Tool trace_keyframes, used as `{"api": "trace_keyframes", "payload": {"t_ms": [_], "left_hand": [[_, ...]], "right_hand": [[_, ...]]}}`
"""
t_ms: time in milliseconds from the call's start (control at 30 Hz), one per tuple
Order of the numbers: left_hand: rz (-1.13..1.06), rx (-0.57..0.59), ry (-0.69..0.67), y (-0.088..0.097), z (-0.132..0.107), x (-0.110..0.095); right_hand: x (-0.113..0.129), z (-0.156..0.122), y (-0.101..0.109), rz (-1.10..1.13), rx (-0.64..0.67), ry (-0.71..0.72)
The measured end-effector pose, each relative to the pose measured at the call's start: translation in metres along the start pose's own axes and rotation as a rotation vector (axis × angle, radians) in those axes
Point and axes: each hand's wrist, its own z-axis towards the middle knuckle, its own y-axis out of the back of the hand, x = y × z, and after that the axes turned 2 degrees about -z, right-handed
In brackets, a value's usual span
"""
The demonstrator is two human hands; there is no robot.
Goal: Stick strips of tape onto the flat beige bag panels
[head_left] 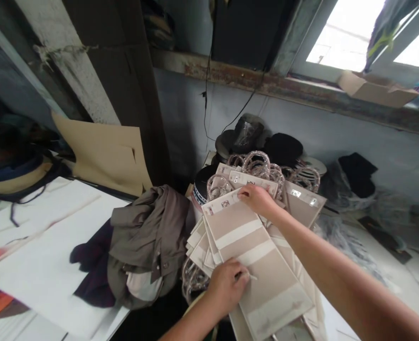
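Note:
A stack of flat beige paper bags (pixel 252 255) with pale stripes and clear twisted handles (pixel 255 163) lies in a fanned pile in the middle. My left hand (pixel 227 286) rests on the top bag's lower left edge, fingers curled round a thin pale stick. Further up, my right hand (pixel 257 199) presses on the top bag's upper edge near its white handle strip, fingers bent down onto it.
A brown jacket (pixel 149 241) and dark cloth (pixel 92 265) lie heaped left of the bags on a white sheet (pixel 46 265). Cardboard (pixel 106 154) leans against the back wall. Black items and plastic wrap (pixel 284 147) sit behind the pile. A rusty ledge (pixel 266 83) runs under the window.

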Motion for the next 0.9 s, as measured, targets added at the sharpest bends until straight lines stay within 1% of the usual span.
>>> {"api": "trace_keyframes", "payload": {"t_ms": [67,167,267,367,500,633,700,800,900], "left_hand": [[-0.023,0.016,0.006,0.002,0.003,0.008],[-0.034,0.033,0.025,0.003,0.007,0.015],[-0.024,0.034,0.027,0.002,0.010,0.021],[0.007,0.032,0.024,0.000,0.012,0.026],[0.028,0.034,0.014,-0.002,0.011,0.028],[0.026,0.040,0.045,-0.003,0.011,0.025],[0.024,0.040,0.054,-0.003,0.011,0.024],[0.015,0.040,0.059,-0.003,0.010,0.024],[-0.059,0.059,0.048,0.001,0.008,0.023]], "right_hand": [[-0.001,0.005,-0.003,-0.055,0.033,-0.009],[-0.002,0.004,-0.007,-0.087,0.039,-0.031],[-0.004,0.001,-0.015,-0.094,0.008,-0.056],[-0.009,-0.001,-0.021,-0.044,-0.047,-0.085],[-0.016,-0.004,-0.022,0.092,-0.070,-0.072],[-0.019,-0.005,-0.024,0.060,-0.081,-0.062],[-0.018,-0.006,-0.029,0.014,-0.118,-0.083],[-0.017,-0.009,-0.040,-0.028,-0.211,-0.111],[-0.017,-0.010,-0.049,-0.022,-0.291,-0.178]]}}
